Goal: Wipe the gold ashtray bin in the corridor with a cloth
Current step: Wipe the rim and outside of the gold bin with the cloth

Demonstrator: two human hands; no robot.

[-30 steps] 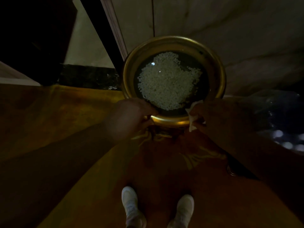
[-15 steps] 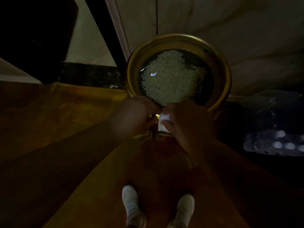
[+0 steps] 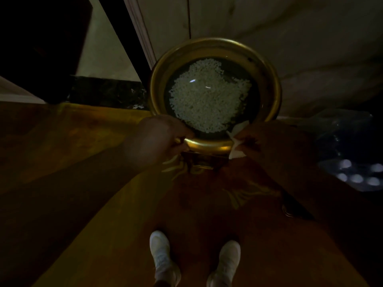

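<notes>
The gold ashtray bin [image 3: 267,65] stands against the wall, seen from above, its round dish filled with small white pebbles [image 3: 207,98] on a dark bed. My left hand [image 3: 161,137] grips the near-left part of the gold rim. At the near-right part of the rim, my right hand [image 3: 267,141] holds a white cloth [image 3: 237,141] pressed against the gold edge. Most of the cloth is hidden under my fingers.
A pale marble wall [image 3: 290,27] rises behind the bin. A dark door frame [image 3: 122,38] and a black marble threshold [image 3: 107,92] lie to the left. A clear plastic bag [image 3: 352,150] sits on the floor at right. Patterned carpet [image 3: 62,141] and my white shoes [image 3: 161,255] are below.
My right hand has slid the cloth along the near rim from beside my left hand back to the right. The left hand has stayed on the rim.
</notes>
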